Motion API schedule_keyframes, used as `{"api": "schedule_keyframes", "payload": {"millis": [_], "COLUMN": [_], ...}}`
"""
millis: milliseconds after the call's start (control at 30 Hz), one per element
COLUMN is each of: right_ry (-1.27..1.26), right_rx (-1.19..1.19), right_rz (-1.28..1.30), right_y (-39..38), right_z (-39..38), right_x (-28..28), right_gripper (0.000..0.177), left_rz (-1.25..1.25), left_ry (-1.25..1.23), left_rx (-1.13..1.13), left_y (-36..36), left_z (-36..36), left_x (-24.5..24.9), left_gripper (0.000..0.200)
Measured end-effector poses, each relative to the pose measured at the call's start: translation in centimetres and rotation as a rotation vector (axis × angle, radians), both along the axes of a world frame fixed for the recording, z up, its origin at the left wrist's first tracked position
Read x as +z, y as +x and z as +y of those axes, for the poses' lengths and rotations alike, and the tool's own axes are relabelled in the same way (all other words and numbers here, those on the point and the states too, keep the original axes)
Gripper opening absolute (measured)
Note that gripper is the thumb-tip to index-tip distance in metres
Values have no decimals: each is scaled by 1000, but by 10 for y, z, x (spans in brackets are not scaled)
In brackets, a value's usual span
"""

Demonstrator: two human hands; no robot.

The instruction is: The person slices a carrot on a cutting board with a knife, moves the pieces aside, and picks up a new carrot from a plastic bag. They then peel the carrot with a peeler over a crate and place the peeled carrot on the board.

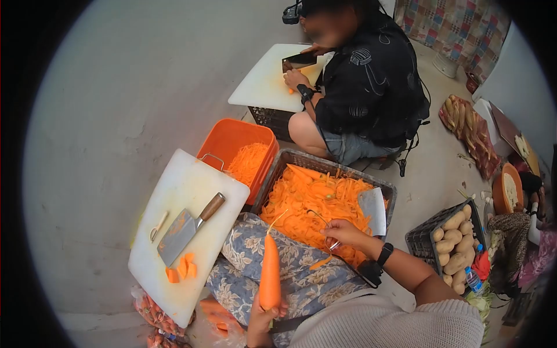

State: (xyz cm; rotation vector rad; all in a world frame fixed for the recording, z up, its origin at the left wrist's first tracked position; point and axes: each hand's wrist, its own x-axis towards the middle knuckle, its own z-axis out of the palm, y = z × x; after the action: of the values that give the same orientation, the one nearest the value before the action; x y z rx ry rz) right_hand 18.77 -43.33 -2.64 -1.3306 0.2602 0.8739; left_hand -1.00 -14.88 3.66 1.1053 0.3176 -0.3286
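My left hand (pixel 264 316) is wrapped around the thick end of a carrot (pixel 270 272), which stands nearly upright with its thin tip pointing up. My right hand (pixel 346 233) is closed on a thin metal peeler (pixel 334 246), over the peel-filled crate and apart from the carrot. Below it, a black crate (pixel 386 194) holds a heap of orange peelings (pixel 301 197) with a few whole carrots (pixel 306 171) on top. To the left, a white cutting board (pixel 174 174) carries a cleaver (pixel 184 231), a second peeler (pixel 158 226) and several carrot pieces (pixel 184 267).
Behind the board stands an orange bucket (pixel 216 136) with shredded carrot (pixel 248 161). Across from me a crouching person (pixel 371 75) cuts on another white board (pixel 261 75). A crate of potatoes (pixel 455 246) and a water bottle (pixel 473 279) are on the right; bagged carrots (pixel 154 307) lie lower left.
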Motion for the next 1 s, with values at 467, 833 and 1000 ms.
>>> {"api": "schedule_keyframes", "payload": {"millis": [467,833,1000], "right_ry": [-336,-536,-587], "right_rx": [158,-233,-444], "right_rz": [-363,-342,-392], "right_y": [-22,-24,-24], "right_z": [-25,-90,-92], "right_x": [27,108,111], "right_gripper": [24,23,26], "left_rz": [67,28,3], "left_ry": [-315,-328,-396], "left_rx": [-161,-187,-177], "left_y": [73,68,67], "left_z": [-26,-18,-17], "left_x": [-41,-42,-44], "left_gripper": [57,56,54]}}
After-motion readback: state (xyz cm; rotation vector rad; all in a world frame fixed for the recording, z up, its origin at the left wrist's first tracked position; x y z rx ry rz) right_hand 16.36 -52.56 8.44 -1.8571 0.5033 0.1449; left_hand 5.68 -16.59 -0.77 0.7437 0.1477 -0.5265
